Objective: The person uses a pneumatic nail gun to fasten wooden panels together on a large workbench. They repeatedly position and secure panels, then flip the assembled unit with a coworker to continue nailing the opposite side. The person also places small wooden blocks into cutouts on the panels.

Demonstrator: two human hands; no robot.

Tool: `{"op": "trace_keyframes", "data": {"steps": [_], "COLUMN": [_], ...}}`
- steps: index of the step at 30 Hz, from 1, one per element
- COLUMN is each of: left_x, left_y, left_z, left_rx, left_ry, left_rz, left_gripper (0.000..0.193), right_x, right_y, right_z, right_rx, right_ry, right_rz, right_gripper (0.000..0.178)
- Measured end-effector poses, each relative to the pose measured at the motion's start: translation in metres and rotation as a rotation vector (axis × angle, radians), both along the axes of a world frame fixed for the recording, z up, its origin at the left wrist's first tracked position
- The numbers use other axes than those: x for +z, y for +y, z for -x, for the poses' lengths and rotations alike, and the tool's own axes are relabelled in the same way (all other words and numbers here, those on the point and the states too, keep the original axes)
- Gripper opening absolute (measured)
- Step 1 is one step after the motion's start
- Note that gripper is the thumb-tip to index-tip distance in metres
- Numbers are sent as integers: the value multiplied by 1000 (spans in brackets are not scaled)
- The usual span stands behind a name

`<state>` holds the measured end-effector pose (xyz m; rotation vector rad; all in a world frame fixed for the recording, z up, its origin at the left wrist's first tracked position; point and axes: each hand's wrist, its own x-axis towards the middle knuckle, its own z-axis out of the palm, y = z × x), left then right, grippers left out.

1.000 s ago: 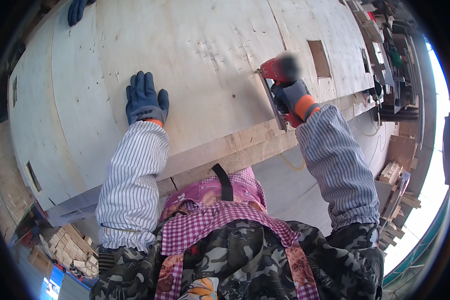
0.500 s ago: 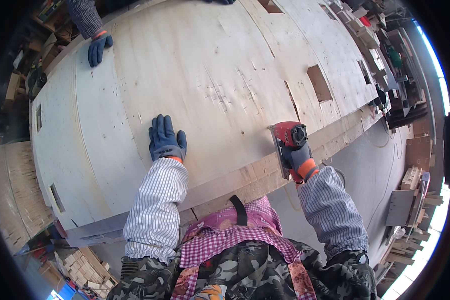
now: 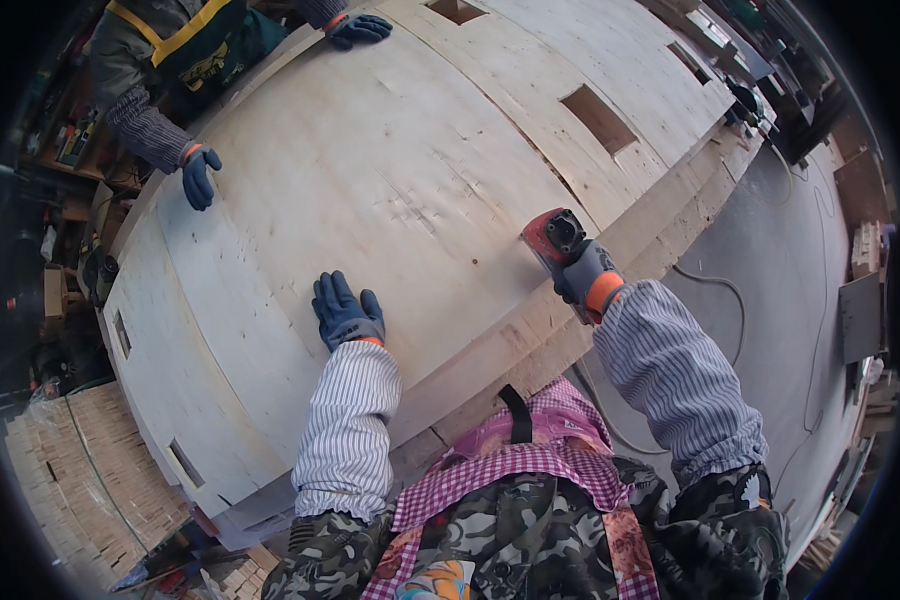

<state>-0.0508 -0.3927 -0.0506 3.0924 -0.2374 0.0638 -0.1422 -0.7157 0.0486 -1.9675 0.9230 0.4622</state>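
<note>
My left hand (image 3: 347, 312), in a blue-grey work glove with an orange cuff, lies flat with its fingers extended on a large pale plywood panel (image 3: 340, 180). The gloved right hand (image 3: 587, 277) is wrapped around the grip of a red nail gun (image 3: 550, 232) with a black round cap. The gun rests at the panel's near edge, right of my left hand; its nose is hidden from this view. Several small marks and scratches show in the middle of the panel, beyond both hands. Rectangular cutouts (image 3: 598, 118) and long seams run through the sheets.
Across the panel stands a person in a green apron (image 3: 215, 50), one gloved hand (image 3: 199, 177) on its far left edge and another (image 3: 358, 30) further right. An air hose (image 3: 738, 310) loops over the grey floor. Stacked wood strips (image 3: 90, 480) stand at lower left.
My view has shifted, bringing more of the other person into sight. The nail gun stays in my right hand at the near edge, now tilted differently; my left hand remains flat on the panel.
</note>
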Motion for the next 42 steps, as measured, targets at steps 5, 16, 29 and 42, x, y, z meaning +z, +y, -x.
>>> {"op": "trace_keyframes", "data": {"steps": [5, 16, 29, 42], "left_x": [0, 7, 2, 4], "left_y": [-2, -3, -1, -2], "left_z": [-1, 0, 1, 0], "left_rx": [-1, 24, -6, -10], "left_ry": [-13, 33, -30, -31], "left_rz": [3, -42, -16, -10], "left_gripper": [59, 58, 58, 58], "right_x": [2, 7, 2, 3], "right_y": [-1, 1, 1, 2], "right_z": [-1, -1, -1, -1], "right_rx": [3, -43, -35, -43], "right_ry": [47, 43, 7, 33], "right_rz": [31, -11, -34, 4], "right_gripper": [14, 15, 16, 16]}}
